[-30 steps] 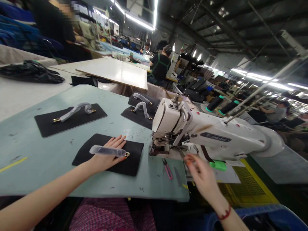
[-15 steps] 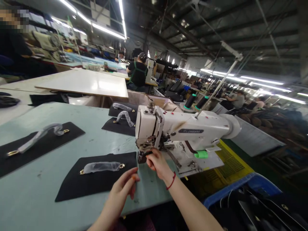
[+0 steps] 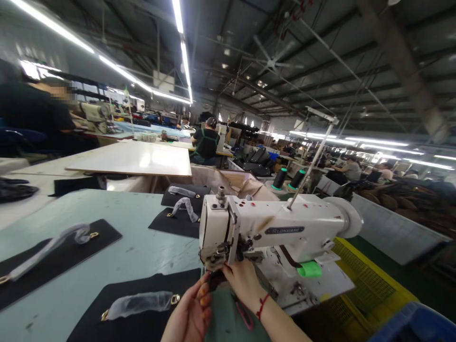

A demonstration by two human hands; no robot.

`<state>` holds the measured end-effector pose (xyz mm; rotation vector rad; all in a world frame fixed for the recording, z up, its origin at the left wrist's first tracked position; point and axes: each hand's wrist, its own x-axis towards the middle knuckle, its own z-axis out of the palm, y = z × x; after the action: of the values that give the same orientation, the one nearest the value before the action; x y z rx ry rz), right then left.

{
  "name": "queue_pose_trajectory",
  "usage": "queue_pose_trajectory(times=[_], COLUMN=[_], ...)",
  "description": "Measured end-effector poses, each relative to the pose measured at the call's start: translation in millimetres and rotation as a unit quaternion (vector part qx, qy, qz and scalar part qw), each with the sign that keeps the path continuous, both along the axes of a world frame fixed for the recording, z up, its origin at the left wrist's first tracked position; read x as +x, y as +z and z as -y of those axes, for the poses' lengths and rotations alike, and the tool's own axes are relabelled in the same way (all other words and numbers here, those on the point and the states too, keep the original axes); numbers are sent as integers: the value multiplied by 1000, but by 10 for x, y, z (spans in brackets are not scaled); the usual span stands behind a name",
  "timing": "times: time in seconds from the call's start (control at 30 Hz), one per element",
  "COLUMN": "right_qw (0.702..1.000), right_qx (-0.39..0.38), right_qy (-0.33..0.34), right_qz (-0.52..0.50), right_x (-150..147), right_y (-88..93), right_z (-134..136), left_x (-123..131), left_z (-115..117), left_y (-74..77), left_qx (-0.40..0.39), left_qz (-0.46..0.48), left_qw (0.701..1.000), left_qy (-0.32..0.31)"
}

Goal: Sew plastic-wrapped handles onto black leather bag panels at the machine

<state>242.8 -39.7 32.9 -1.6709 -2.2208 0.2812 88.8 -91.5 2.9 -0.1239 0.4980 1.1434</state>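
Note:
A white sewing machine (image 3: pixel 263 228) stands in front of me, and both hands are at its needle end. My left hand (image 3: pixel 192 306) is closed, thumb and forefinger pinched together just left of the presser foot; what lies between them is too small to make out. Bent inward under the machine head is my right hand (image 3: pixel 245 282), its fingertips partly hidden and whatever they hold unclear. Below that wrist shows a pink looped tool handle (image 3: pixel 244 313). Left of my left hand lies a black panel (image 3: pixel 138 280) bearing a plastic-wrapped handle (image 3: pixel 140 304) with gold rings.
More black panels (image 3: pixel 71 256) with wrapped handles lie on the pale green tabletop (image 3: pixel 142 251). Black thread cones (image 3: pixel 280 178) stand behind the machine. A yellow crate (image 3: pixel 366 270) and a blue bin (image 3: pixel 416 327) sit at right. Other people (image 3: pixel 206 142) work farther off.
My left hand has moved up to the needle area and its fingers have closed. My right hand stays by the needle; the pink handle now shows beneath it. The view has tilted upward.

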Motion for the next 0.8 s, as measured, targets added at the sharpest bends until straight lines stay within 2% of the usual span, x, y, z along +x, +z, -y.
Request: queue_pose_trajectory(times=[0.07,0.17,0.3,0.4,0.53,0.67,0.8], right_qw=[998,995,991,988,989,989,983], right_qx=[15,18,37,46,37,48,72], right_qy=[2,19,69,91,95,94,129], right_qz=[64,94,109,117,109,104,108], right_x=[-28,-70,-68,-40,-7,-9,-39], right_y=[-16,-9,41,67,41,12,76], right_z=[-65,-112,-91,-76,-81,-91,-92], left_x=[9,17,5,-8,-14,-15,-12], left_z=[3,-3,-5,10,24,25,22], left_y=[-14,-74,-131,-107,-65,-83,-85], left_qx=[0,9,16,15,14,20,11], left_qz=[18,46,63,55,45,52,59], left_qw=[1000,999,998,998,999,998,998], left_qy=[1,0,-6,-5,-10,-8,-6])
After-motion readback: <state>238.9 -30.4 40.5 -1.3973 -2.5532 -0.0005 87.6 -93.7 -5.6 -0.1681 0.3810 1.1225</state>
